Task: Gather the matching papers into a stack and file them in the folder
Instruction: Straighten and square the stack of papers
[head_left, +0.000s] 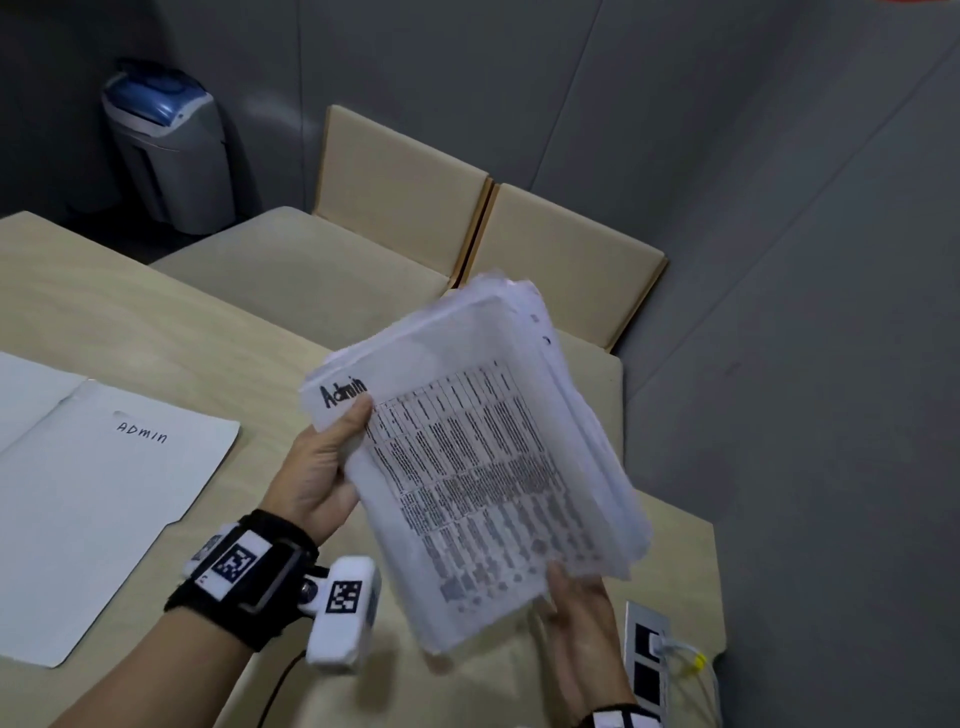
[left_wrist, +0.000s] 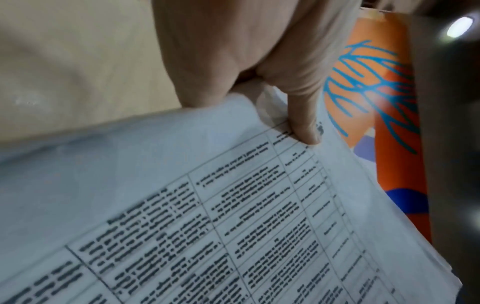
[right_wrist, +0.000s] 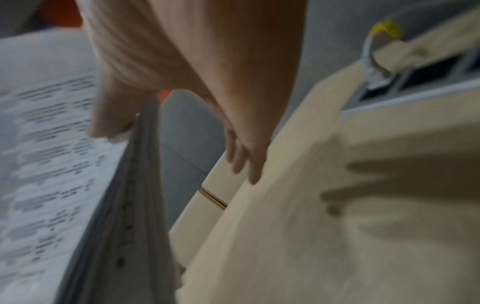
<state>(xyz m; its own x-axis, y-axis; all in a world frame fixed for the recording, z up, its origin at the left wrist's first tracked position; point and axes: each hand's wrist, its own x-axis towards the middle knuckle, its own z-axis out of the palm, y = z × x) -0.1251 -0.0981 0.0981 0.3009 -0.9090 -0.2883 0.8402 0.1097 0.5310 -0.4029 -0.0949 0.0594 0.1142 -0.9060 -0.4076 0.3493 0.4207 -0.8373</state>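
A thick stack of white printed papers (head_left: 483, 467), its top sheet hand-marked "Admin", is held tilted in the air above the table's right part. My left hand (head_left: 332, 457) grips its upper left edge, and the thumb (left_wrist: 303, 119) presses on the printed table of the top sheet (left_wrist: 207, 216). My right hand (head_left: 576, 608) pinches the lower corner, thumb (right_wrist: 111, 117) on top of the stack's edge (right_wrist: 135, 205); two other fingers (right_wrist: 244, 162) hang spread apart from it. An open white folder (head_left: 104, 493) labelled "ADMIN" lies flat on the table at the left.
The beige table (head_left: 156, 332) has a socket panel (head_left: 647, 654) with a plugged-in white cable and yellow tag (head_left: 698, 661) at its right edge. Two beige chairs (head_left: 395, 171) (head_left: 561, 249) stand behind it. A grey bin with a blue lid (head_left: 166, 156) stands at the back left.
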